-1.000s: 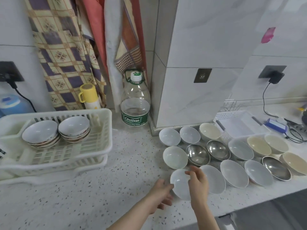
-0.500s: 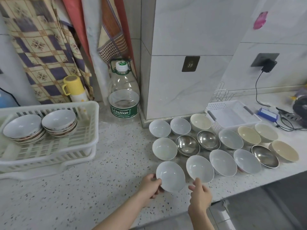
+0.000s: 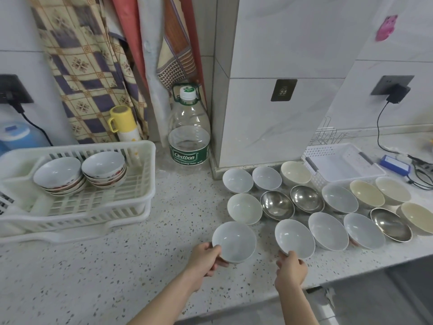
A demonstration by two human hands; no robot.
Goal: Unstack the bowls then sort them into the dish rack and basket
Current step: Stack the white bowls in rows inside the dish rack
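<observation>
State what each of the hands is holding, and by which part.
The left hand grips a white bowl by its near-left rim. The right hand touches the next white bowl's near rim.

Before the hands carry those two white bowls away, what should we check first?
1. Left hand has a grip on the near white bowl: ok, fingers wrap its near rim.
2. Right hand has a grip on the next white bowl: cannot tell, fingertips only touch its near edge.
3. Each bowl is single, nothing nested inside: ok, both look empty.
4. Dish rack has room: ok, two stacks sit at its back left, the front slats are bare.
5. Basket has room: ok, it looks empty.
6. Path to the rack: ok, bare counter lies between; the water bottle stands farther back.
</observation>
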